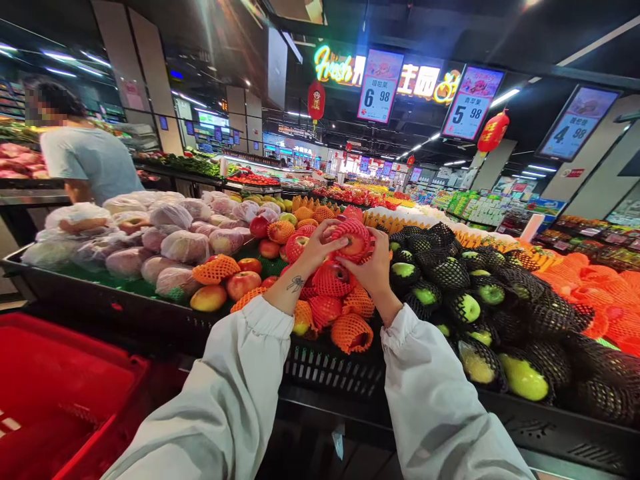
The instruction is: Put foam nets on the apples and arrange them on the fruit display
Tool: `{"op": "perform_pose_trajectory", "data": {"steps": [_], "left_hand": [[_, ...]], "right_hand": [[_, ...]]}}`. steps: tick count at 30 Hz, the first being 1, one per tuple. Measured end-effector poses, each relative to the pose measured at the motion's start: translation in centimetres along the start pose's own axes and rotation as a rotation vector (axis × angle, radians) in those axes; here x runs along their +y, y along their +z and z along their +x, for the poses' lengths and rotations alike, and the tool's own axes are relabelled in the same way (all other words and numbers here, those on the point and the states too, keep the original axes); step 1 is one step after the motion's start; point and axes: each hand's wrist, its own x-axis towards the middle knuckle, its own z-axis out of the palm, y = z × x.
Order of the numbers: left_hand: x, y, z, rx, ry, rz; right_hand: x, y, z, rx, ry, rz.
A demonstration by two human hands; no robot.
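Between my two hands is a red apple (353,240) in a pink foam net, held above the heap of apples. My left hand (320,250) is closed around its left side, thumb across the front. On its right side my right hand (375,263) grips it too, with the thumb near the bottom. Right below lie more apples in red foam nets (331,279) and some in orange nets (352,333). A few bare red apples (243,285) rest to the left of my left wrist.
Plastic-wrapped fruit (185,247) fills the left of the black display bin. Green fruit in black nets (470,308) lies on the right. A red shopping basket (65,393) is at the lower left. Behind the bin, a person in a light shirt (93,163) stands at the far left.
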Motion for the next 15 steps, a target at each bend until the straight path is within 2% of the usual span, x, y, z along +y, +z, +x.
{"op": "perform_pose_trajectory", "data": {"steps": [3, 5, 8, 10, 12, 15], "left_hand": [[0.10, 0.06, -0.06, -0.044, 0.001, -0.024], [0.10, -0.11, 0.06, -0.060, -0.048, -0.093], [0.14, -0.36, 0.24, -0.086, -0.138, -0.181], [0.20, -0.27, 0.16, -0.083, -0.129, -0.199], [0.31, 0.03, -0.07, -0.107, -0.124, -0.236], [0.63, 0.55, -0.50, -0.179, -0.222, -0.325]], "right_hand": [[-0.34, -0.06, -0.14, 0.034, 0.024, -0.048], [-0.44, -0.02, -0.29, 0.080, 0.023, -0.046], [-0.34, 0.08, -0.52, 0.148, 0.047, 0.015], [-0.30, 0.02, -0.63, 0.157, 0.049, 0.072], [-0.40, -0.15, -0.68, 0.152, 0.010, 0.114], [-0.68, -0.46, -0.66, 0.140, -0.064, 0.133]]}}
